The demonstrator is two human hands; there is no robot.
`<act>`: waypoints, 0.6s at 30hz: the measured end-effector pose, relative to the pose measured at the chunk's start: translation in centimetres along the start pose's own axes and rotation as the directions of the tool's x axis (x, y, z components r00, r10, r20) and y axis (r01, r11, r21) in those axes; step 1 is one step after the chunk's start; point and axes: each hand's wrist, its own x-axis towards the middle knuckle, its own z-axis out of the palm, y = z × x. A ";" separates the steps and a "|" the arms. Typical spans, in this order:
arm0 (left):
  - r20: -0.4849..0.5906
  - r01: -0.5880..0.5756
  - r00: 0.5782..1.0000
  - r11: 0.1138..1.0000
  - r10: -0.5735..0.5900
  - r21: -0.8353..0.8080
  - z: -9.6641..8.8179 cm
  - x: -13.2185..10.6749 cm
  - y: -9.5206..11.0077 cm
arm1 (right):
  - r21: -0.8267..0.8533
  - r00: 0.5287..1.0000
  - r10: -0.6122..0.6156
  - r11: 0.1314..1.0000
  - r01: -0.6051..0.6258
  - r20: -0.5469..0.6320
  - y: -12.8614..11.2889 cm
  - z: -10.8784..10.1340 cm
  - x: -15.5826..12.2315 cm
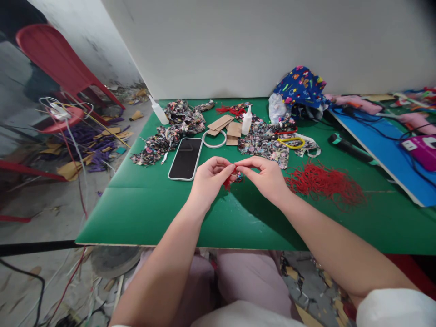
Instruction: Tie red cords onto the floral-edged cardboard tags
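My left hand (213,179) and my right hand (262,175) meet above the green table, fingertips pinched close together. Between them is a small bunch of red string (227,183), hanging below the left fingers. A bit of dark patterned material (239,176) shows under the fingertips; how it joins the string I cannot tell. To the right of my right hand lies a loose heap of red strings (327,184). A phone (185,159) rests left of my left hand. Behind the hands lie a white ring (214,139) and yellow-handled scissors (291,143).
Floral fabric pieces (184,119), cardboard pieces (221,123) and two dropper bottles (246,121) (158,112) stand or lie toward the back. On the right are a blue cloth bundle (299,86), a black-and-green cutter (352,149) and a blue board (384,154). A red chair (57,56) stands left.
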 end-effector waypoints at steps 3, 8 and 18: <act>0.012 0.014 1.000 1.000 -0.014 -0.010 0.0 0.0 0.1 | 0.003 1.000 0.008 1.000 -0.008 0.006 0.0 0.0 0.0; 0.005 0.033 0.999 0.999 -0.033 -0.016 0.1 0.0 0.3 | 0.004 1.000 0.029 1.000 -0.029 0.002 0.0 0.0 0.0; 0.035 -0.031 0.999 0.999 0.030 0.038 -0.1 0.1 -0.1 | -0.003 1.000 0.009 1.000 -0.009 -0.001 0.2 0.0 0.1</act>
